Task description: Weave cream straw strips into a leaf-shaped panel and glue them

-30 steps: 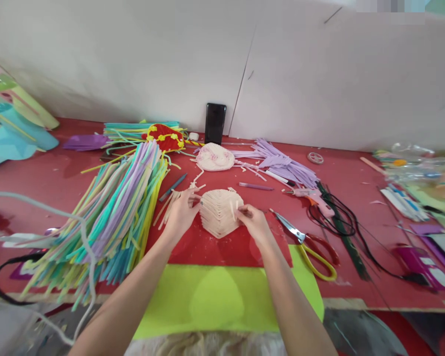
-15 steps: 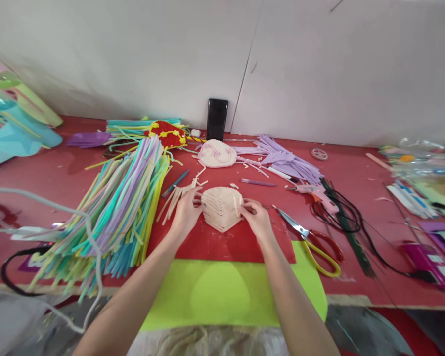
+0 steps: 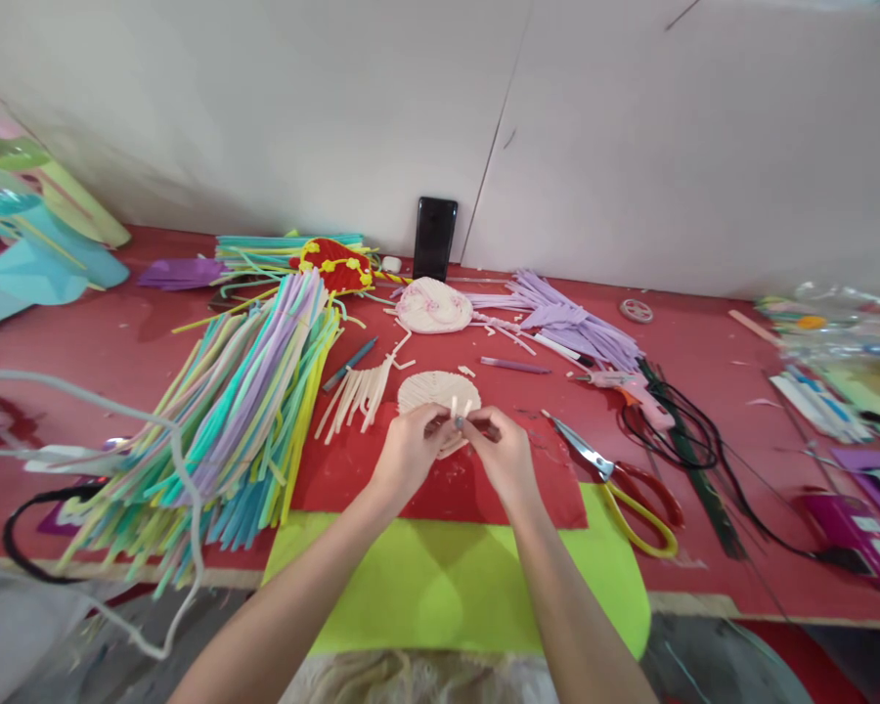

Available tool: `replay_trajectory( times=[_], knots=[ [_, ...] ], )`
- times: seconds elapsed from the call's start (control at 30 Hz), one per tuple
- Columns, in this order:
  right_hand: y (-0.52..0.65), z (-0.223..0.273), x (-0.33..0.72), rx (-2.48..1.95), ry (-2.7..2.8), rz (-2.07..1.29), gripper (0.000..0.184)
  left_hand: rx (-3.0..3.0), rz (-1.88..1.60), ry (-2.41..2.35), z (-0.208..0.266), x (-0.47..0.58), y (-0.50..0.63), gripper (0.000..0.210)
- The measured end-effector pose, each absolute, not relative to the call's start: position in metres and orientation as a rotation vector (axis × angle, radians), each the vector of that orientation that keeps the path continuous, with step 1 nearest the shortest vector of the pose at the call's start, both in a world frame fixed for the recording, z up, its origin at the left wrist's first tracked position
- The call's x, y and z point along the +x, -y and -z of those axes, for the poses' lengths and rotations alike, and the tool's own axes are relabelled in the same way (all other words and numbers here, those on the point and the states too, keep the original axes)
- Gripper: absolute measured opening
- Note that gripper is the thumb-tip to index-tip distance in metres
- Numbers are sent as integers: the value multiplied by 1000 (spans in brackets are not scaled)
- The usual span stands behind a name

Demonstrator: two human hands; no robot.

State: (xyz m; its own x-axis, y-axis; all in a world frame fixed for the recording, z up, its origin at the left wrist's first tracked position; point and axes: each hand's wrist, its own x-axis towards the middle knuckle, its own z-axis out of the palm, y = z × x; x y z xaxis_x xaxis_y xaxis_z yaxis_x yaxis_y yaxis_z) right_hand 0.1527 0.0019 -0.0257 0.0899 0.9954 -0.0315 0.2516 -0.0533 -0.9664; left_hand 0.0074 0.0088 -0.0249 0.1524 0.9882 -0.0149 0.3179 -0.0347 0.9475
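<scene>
My left hand [image 3: 409, 448] and my right hand [image 3: 505, 452] meet fingertip to fingertip in front of me. Pinched between them is a short cream pipe cleaner piece [image 3: 455, 404], its two ends sticking up. Under the fingers lies a cream leaf-shaped panel [image 3: 429, 388] made of pipe cleaner rows; my hands hide its lower part. To its left rests a row of loose cream pipe cleaner strips [image 3: 359, 393]. Behind it is a round cream piece with pink patterning [image 3: 434, 305] and a braided lilac handle.
A large bundle of coloured pipe cleaners [image 3: 256, 391] fills the left side. Scissors [image 3: 608, 469] with red and yellow handles lie right, near a pink glue gun [image 3: 631, 391] and black cable. Lilac pipe cleaners [image 3: 572, 318] and an upright phone [image 3: 434, 239] are at the back.
Both hands have moved inward from the panel's two sides and come together over its lower part. The short cream piece, previously at the right hand, is now between both hands.
</scene>
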Motion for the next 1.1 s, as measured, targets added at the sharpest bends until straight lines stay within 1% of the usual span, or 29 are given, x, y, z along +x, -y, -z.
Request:
replay_trajectory(
  times=[0.33,0.53,0.6,0.77,0.93,1.1],
  knots=[
    [3,23,155,-1475,1269,-1063,25,1610,-992,-1403,17,5,-1,14],
    [3,23,155,-1388,1079,-1150,28,1175,-1149,-1294,24,5,-7,14],
    [2,24,154,-1354,1031,-1189,29,1115,-1168,-1250,28,4,-10,15],
    [0,23,150,-1347,1088,-1173,27,1192,-1080,-1238,32,1,-10,21],
    [-4,26,150,-1360,1208,-1128,24,1313,-1079,-1347,36,-4,-11,12],
    [-8,40,149,-1342,1246,-1155,23,1360,-1099,-1335,46,-7,-13,11]
  ],
)
